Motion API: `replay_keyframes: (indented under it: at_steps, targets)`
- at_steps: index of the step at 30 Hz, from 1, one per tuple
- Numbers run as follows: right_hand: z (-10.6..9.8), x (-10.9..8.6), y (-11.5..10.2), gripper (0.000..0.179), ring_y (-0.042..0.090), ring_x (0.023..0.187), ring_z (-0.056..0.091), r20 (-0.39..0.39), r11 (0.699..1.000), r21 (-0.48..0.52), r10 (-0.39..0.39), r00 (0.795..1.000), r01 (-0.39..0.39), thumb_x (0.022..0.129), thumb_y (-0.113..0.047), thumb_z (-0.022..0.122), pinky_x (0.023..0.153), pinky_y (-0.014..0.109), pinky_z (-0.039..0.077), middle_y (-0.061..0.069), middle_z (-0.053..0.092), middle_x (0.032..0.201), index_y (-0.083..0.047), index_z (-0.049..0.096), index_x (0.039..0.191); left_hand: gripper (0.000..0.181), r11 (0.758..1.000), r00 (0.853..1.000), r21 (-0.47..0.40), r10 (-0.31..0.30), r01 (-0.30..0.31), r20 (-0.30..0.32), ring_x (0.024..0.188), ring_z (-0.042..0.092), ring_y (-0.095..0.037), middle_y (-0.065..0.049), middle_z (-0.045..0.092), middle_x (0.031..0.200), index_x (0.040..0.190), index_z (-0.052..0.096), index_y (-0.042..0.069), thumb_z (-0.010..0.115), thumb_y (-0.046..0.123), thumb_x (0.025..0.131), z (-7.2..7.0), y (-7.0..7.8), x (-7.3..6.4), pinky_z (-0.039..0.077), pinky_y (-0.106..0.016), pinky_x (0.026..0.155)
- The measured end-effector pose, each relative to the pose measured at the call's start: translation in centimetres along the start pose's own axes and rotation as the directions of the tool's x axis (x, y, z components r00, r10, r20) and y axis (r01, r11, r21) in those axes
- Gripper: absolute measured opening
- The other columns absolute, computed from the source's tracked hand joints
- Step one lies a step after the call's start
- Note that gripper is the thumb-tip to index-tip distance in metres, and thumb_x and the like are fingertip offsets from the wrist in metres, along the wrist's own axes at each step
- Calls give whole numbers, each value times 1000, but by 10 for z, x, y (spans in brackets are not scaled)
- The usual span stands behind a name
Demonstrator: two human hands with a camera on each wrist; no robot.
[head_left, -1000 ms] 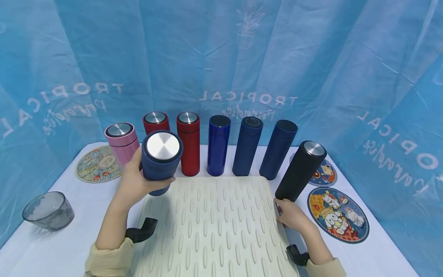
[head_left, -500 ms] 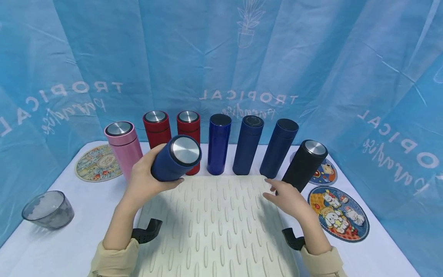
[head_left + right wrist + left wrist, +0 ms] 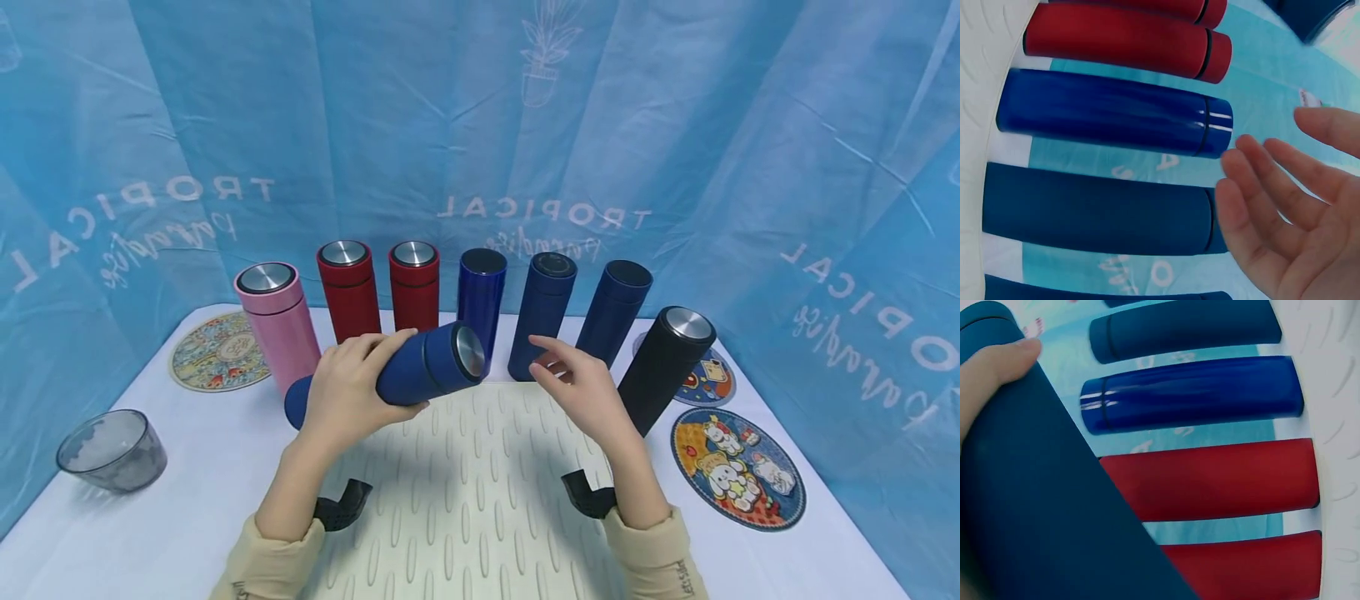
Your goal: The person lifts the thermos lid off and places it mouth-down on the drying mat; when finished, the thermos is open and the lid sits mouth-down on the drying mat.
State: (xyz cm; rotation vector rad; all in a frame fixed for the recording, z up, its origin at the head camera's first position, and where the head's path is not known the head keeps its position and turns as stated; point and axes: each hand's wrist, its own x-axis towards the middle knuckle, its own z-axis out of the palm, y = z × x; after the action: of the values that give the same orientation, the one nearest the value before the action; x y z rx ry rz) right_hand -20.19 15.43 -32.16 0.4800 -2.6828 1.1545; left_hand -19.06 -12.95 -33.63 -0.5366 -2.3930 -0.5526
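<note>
My left hand (image 3: 352, 392) grips a matte blue thermos flask (image 3: 420, 362) round its body, above the ridged cream mat (image 3: 465, 500). The flask lies tilted nearly level, its silver-topped lid pointing right. In the left wrist view the same flask (image 3: 1041, 481) fills the left side with my thumb across it. My right hand (image 3: 581, 387) holds nothing, its fingers loosely bent, over the mat's far right part and apart from the flask's lid. In the right wrist view the right hand (image 3: 1297, 225) shows its palm and relaxed fingers.
Along the back stand a pink flask (image 3: 281, 333), two red flasks (image 3: 352, 292), a glossy blue one (image 3: 480, 292), two dark blue ones (image 3: 540, 321) and a black one (image 3: 660, 375). A grey glass bowl (image 3: 116, 454) is at left; round patterned mats (image 3: 738, 471) lie at both sides.
My left hand has moved right and tipped the blue flask from near upright to nearly level. My right hand has left the black flask's base and moved left and up.
</note>
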Motion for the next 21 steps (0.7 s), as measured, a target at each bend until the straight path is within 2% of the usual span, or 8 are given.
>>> replay_keyframes:
  at_steps: [4,7,11,15,18,21]
  targets:
    - [5,1,1,37,14,87,60,-44,997,73,3,999,0,91,-24,58,77,31,50,2,65,98,-17,55,128,85,993,999,108,47,-50,27,97,56,-34,-15,59,104,127,53,22,87,40,52,9,2,0,44,-53,88]
    - [9,3,2,37,14,87,60,-41,995,101,12,999,-8,91,-25,58,77,31,50,2,66,98,-16,56,127,83,984,997,165,64,-71,47,94,57,-33,-15,59,103,127,53,23,86,40,53,14,3,0,46,-51,86]
    - [17,4,2,37,16,86,60,-5,993,114,36,999,-35,92,-30,57,75,31,50,3,66,97,-16,56,126,82,968,993,219,111,-118,47,92,59,-30,-14,59,104,127,53,24,85,42,53,17,5,-2,48,-48,82]
    - [29,5,-1,44,16,85,61,39,989,120,85,996,-89,92,-45,50,72,33,50,0,67,93,-19,54,128,83,953,987,260,148,-158,61,94,59,-32,-14,58,106,127,54,24,85,43,52,20,7,-2,47,-48,83]
    - [38,5,-2,53,19,83,63,97,976,165,129,987,-143,92,-55,41,72,35,51,2,67,92,-21,50,131,83,945,985,278,154,-171,83,95,58,-33,-13,59,107,126,54,23,86,44,51,23,10,-3,47,-49,85]
    - [43,6,-2,56,20,77,63,163,953,237,150,975,-186,95,-54,35,70,36,52,9,64,95,-17,45,135,83,937,981,294,171,-191,91,94,59,-32,-12,61,106,125,55,23,85,46,51,26,11,-4,47,-48,84]
